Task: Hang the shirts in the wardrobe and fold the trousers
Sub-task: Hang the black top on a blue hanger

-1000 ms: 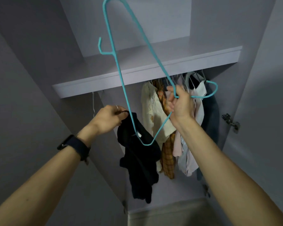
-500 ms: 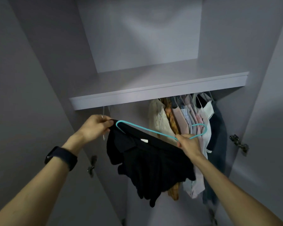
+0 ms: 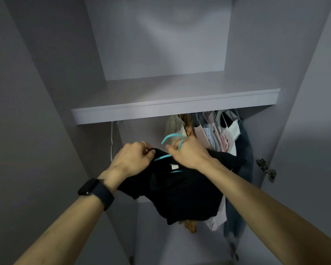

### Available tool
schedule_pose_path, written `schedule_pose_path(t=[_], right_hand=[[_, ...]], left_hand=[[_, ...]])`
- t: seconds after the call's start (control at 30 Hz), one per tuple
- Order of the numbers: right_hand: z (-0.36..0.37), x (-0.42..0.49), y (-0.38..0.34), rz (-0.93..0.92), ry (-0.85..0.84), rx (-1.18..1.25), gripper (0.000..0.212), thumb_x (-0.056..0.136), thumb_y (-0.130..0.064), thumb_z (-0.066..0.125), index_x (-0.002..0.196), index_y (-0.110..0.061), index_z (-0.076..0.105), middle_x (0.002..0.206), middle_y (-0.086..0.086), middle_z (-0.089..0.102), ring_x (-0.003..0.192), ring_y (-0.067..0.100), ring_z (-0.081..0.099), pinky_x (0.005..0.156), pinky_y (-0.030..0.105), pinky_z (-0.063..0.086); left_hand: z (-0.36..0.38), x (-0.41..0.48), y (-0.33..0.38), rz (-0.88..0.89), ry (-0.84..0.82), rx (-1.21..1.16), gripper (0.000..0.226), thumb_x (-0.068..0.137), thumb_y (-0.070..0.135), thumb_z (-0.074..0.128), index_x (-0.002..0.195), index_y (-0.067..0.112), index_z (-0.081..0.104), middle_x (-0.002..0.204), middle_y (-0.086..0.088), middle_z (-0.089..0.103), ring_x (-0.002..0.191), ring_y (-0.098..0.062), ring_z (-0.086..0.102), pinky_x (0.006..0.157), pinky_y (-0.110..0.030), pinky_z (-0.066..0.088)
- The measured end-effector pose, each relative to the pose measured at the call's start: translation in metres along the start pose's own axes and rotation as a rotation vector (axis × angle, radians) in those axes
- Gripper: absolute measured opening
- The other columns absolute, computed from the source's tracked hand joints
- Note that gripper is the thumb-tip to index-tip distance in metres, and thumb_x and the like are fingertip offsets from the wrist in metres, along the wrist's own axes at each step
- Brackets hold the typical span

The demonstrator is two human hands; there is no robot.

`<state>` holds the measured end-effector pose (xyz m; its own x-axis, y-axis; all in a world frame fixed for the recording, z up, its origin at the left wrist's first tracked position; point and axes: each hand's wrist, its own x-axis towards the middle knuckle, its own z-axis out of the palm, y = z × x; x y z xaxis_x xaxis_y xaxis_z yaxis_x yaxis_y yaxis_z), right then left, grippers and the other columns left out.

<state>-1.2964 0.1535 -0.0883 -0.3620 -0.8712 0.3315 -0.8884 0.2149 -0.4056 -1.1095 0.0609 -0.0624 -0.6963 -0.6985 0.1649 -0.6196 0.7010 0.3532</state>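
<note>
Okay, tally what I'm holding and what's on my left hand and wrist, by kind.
teal hanger: 1
black shirt: 1
watch: 1
ring: 1
Total: 4

Dim, cool grey light; soft glow on upper back panel; wide-angle bending at edges; slight softness.

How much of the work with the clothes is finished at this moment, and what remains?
Done: several garments hang under the shelf, at the right. In hand: the black shirt goes onto the teal hanger; the left hand pinches its collar, the right hand grips the hanger near its hook. Left: hanging it beside the others. No trousers are in view, so folding cannot be judged.
</note>
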Motion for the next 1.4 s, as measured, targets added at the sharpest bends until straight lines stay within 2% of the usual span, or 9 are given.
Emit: schedule_pose_path(t=[0.17,0.37,0.47,0.53,0.63,0.9,1.0,1.23,1.4], right_hand=[[-0.003,0.001,-0.013,0.082,-0.083,0.186,0.058,0.100,-0.051,0.049,0.057,-0.012,0.058,0.064,0.001,0.069,0.064,0.017,0.064,0.061,0.036,0.051],[-0.013,-0.023,0.012,0.058,-0.007,0.614,0.021,0.099,-0.044,0.058,0.092,-0.026,0.068,0.092,-0.008,0.074,0.094,0.009,0.068,0.090,0.033,0.052],[-0.007,-0.048,0.056,0.223,-0.121,0.497,0.039,0.100,-0.059,0.045,0.118,-0.033,0.068,0.111,-0.015,0.068,0.106,0.005,0.059,0.095,0.030,0.043],[0.010,-0.064,0.073,0.262,-0.265,0.462,0.058,0.094,-0.067,0.045,0.106,-0.017,0.072,0.087,-0.005,0.066,0.083,0.007,0.060,0.084,0.033,0.047],[0.035,-0.074,0.074,0.251,-0.149,0.577,0.051,0.100,-0.044,0.055,0.082,0.003,0.061,0.060,-0.005,0.042,0.056,0.004,0.043,0.064,0.031,0.037],[0.041,-0.073,0.057,0.083,0.336,0.654,0.017,0.101,-0.032,0.059,0.103,-0.022,0.073,0.093,-0.015,0.070,0.094,0.006,0.065,0.083,0.019,0.050],[0.035,-0.073,0.069,-0.033,0.153,0.521,0.019,0.094,-0.039,0.069,0.107,-0.028,0.076,0.109,-0.015,0.069,0.105,0.003,0.059,0.092,0.015,0.040],[0.031,-0.059,0.119,0.307,0.086,0.350,0.041,0.100,-0.024,0.059,0.141,-0.028,0.054,0.127,-0.008,0.046,0.113,0.012,0.052,0.101,0.023,0.037],[0.033,-0.051,0.134,0.312,-0.025,0.267,0.019,0.095,-0.012,0.067,0.113,-0.013,0.073,0.111,0.004,0.072,0.105,0.019,0.068,0.091,0.021,0.048]], left_hand=[[0.010,-0.004,0.022,0.093,-0.117,0.168,0.061,0.090,0.049,0.062,0.145,0.030,0.045,0.137,0.000,0.047,0.132,-0.024,0.038,0.110,-0.044,0.039],[0.023,0.007,0.029,0.040,-0.059,-0.150,0.031,0.096,0.054,0.057,0.112,0.029,0.066,0.085,0.008,0.065,0.087,-0.018,0.064,0.080,-0.036,0.054],[0.023,0.003,0.015,0.023,-0.042,-0.160,0.032,0.100,0.053,0.052,0.096,0.030,0.073,0.084,0.005,0.070,0.085,-0.017,0.065,0.083,-0.041,0.055],[0.026,-0.001,0.005,-0.007,-0.040,-0.170,0.031,0.101,0.050,0.052,0.094,0.028,0.072,0.082,0.003,0.070,0.085,-0.020,0.064,0.084,-0.042,0.054],[0.035,-0.002,-0.001,-0.013,-0.070,-0.092,0.032,0.103,0.048,0.048,0.096,0.024,0.068,0.086,0.001,0.071,0.092,-0.027,0.064,0.090,-0.042,0.049],[0.048,0.005,-0.015,-0.013,-0.023,-0.109,0.037,0.106,0.035,0.047,0.087,0.006,0.059,0.088,-0.013,0.069,0.087,-0.036,0.064,0.077,-0.045,0.050],[0.046,0.009,-0.023,-0.036,0.081,-0.169,0.035,0.106,0.033,0.048,0.084,0.008,0.056,0.088,-0.009,0.067,0.087,-0.035,0.063,0.077,-0.041,0.048],[0.029,0.011,-0.017,0.053,0.117,-0.250,0.026,0.107,0.031,0.046,0.091,0.016,0.060,0.090,0.001,0.065,0.080,-0.013,0.059,0.074,-0.024,0.039],[0.024,0.012,-0.021,0.063,0.100,-0.219,0.028,0.106,0.032,0.048,0.089,0.014,0.061,0.088,0.000,0.065,0.081,-0.015,0.060,0.075,-0.029,0.044]])
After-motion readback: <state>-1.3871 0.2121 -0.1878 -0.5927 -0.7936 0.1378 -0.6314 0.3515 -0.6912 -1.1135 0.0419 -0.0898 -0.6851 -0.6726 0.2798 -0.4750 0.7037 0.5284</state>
